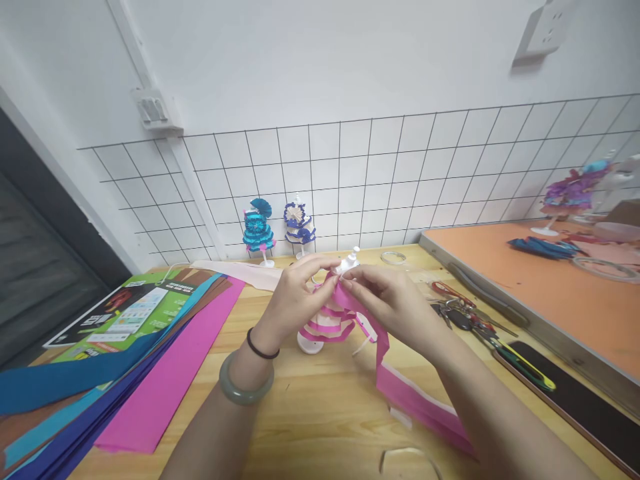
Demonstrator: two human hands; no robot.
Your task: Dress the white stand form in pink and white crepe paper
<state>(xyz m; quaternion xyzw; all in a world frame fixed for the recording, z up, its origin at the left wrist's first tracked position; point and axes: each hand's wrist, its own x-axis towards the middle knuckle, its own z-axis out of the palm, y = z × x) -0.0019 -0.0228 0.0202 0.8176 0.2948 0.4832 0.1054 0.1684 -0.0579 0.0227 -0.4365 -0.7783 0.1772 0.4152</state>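
A small white dress-form stand (353, 257) is upright in front of me, wearing a tiered skirt (327, 327) of pink and white paper. Its round white base (310, 343) shows at the lower left. My left hand (305, 293) pinches the top edge of a pink paper strip (415, 400) against the form's waist. My right hand (387, 300) pinches the same strip just beside it, fingertips nearly meeting the left ones. From there the strip hangs down and runs, pleated, under my right forearm. My fingers cover part of the form's torso.
Long coloured paper strips (165, 373) lie on the left over a green printed sheet (145, 313). Two small dressed forms (259, 230) stand by the wall. Keys (460, 315), a green-and-yellow cutter (525, 365) and a phone (575, 400) lie right, beside a raised orange board (500, 267).
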